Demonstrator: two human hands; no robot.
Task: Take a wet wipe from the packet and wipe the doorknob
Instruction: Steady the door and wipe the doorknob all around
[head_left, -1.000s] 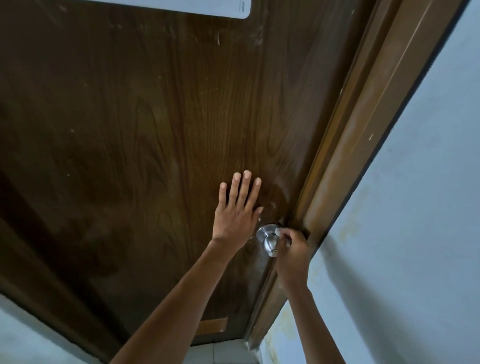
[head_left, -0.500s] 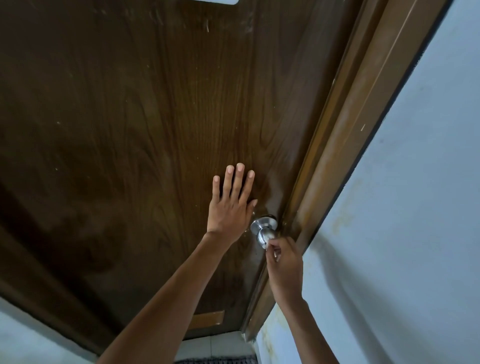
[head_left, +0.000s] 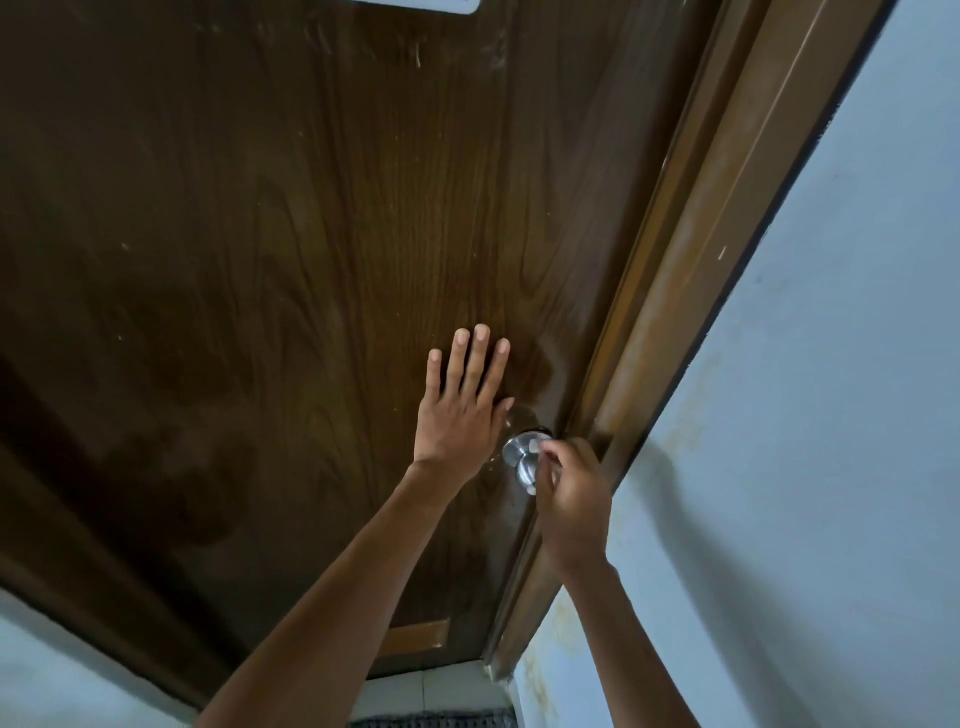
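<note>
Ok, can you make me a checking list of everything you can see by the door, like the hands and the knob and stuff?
Surface: dark brown wood-grain door, closed against its lighter brown frame; pale scuffs near the top.
Job's things: round silver metal doorknob at the door's right edge; small white wet wipe pinched against it. Packet not in view.
Clutter: nothing seen.
Hands: left hand flat on the door, fingers spread, beside the knob; right hand closed around the wipe on the knob.
Cables: nothing seen.
Surroundings: pale blue wall with yellowish stains near the frame; white sign edge at top; tiled floor below.
</note>
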